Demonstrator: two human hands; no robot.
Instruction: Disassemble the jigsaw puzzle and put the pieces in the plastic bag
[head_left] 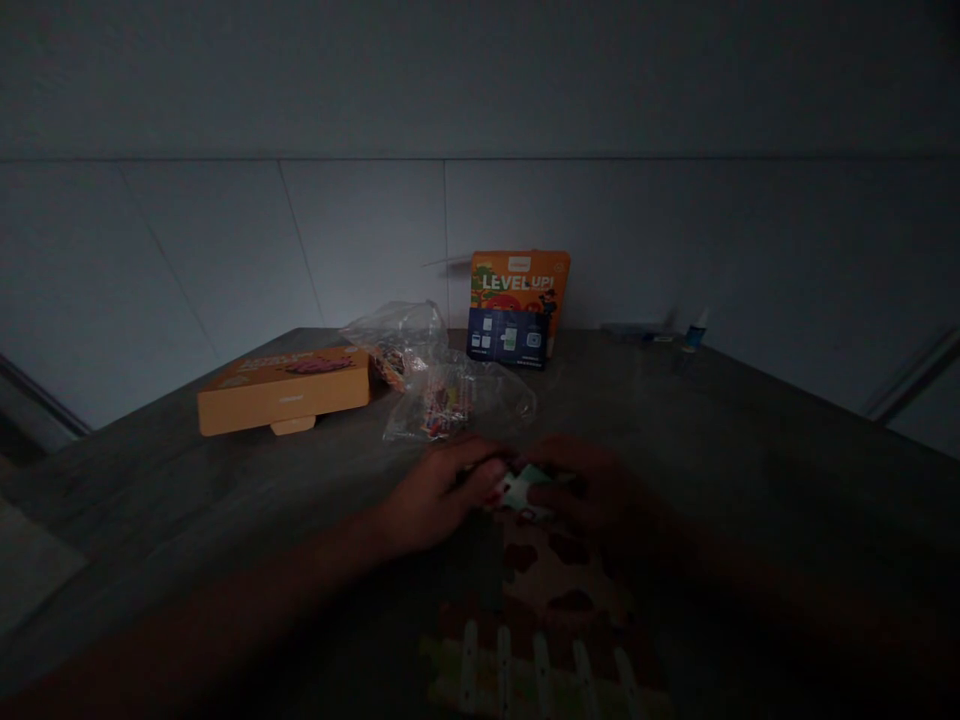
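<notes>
The scene is very dark. My left hand (442, 495) and my right hand (592, 495) meet over the far edge of a flat puzzle picture (540, 620) lying on the table (750, 470). Between their fingertips is a small pale piece (525, 490), pinched from both sides. The picture shows brown patches and a white fence along its near edge. Both hands have their fingers curled around the piece.
An orange box tray (285, 390) lies at the left. Clear plastic bags (442, 385) with coloured pieces sit behind my hands. An upright orange box lid reading "LEVEL UP!" (517, 308) leans on the wall. A small bottle (696, 330) stands at the far right.
</notes>
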